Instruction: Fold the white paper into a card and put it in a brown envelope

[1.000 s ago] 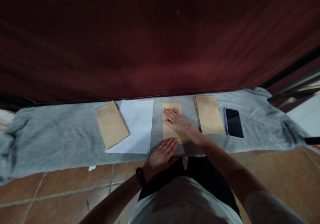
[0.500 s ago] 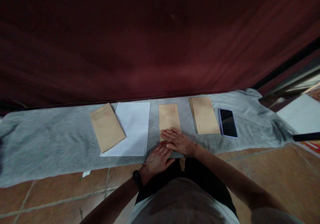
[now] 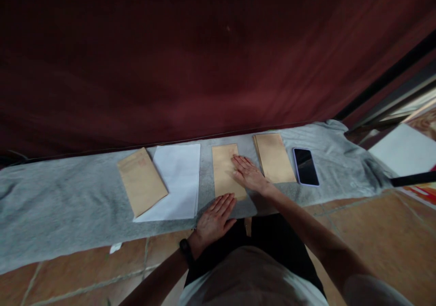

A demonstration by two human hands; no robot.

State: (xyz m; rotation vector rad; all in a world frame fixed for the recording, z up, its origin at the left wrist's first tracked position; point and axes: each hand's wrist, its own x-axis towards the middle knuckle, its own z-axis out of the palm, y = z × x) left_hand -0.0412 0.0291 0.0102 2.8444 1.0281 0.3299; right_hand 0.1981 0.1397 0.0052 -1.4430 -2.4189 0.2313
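A brown paper envelope (image 3: pixel 224 169) lies flat on the grey cloth in front of me. My left hand (image 3: pixel 215 217) rests flat on its near edge, fingers stretched out. Higher up on the same envelope, my right hand (image 3: pixel 249 174) lies palm down along the right side, fingers extended and pointing up and left. Part of the envelope's right edge is hidden under that hand. To the right sits a small stack of brown envelopes (image 3: pixel 275 157). On the left, another brown envelope (image 3: pixel 142 182) lies slanted across white paper sheets (image 3: pixel 182 178).
A phone in a purple case (image 3: pixel 306 167) lies right of the stack. The grey cloth (image 3: pixel 68 201) covers a narrow surface against a dark red panel (image 3: pixel 218 69). Tiled floor (image 3: pixel 371 233) shows below. A white flat surface (image 3: pixel 407 151) stands at far right.
My right hand has slid up and to the right along the envelope, away from the left hand. My left hand has stayed at the near edge. The camera view has shifted slightly.
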